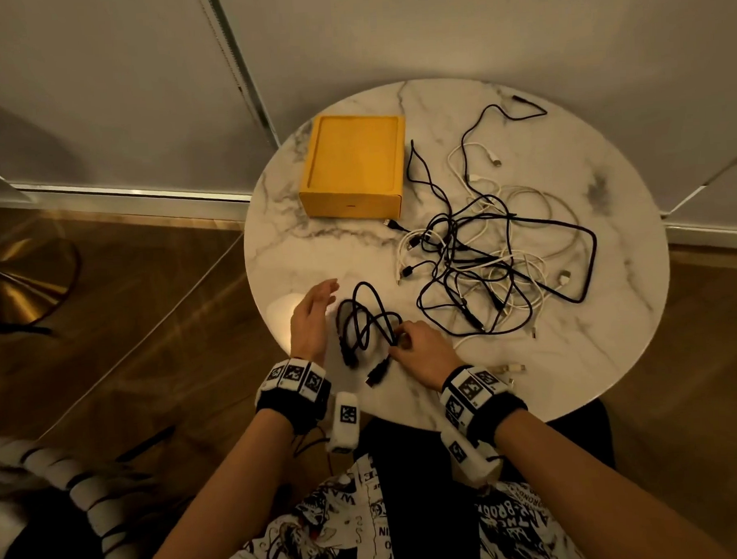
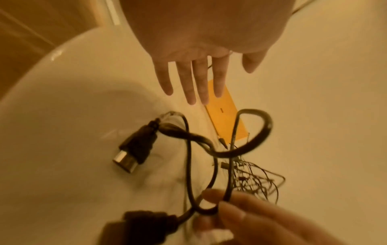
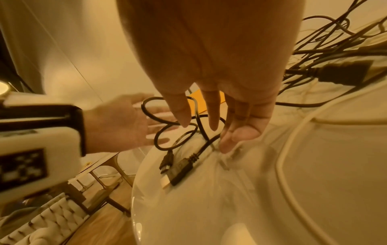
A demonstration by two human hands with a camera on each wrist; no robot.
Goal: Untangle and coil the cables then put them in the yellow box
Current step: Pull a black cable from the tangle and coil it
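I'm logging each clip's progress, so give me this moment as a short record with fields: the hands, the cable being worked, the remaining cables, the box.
left hand: open, fingers straight, beside the loops, holding nothing
right hand: pinches the black cable's loops together
black cable: loosely looped near the table's front edge, both plugs lying free on the table
tangled pile: black and white cables still knotted together, right of centre
yellow box: at the back left of the round marble table, apart from the pile, no cable on it
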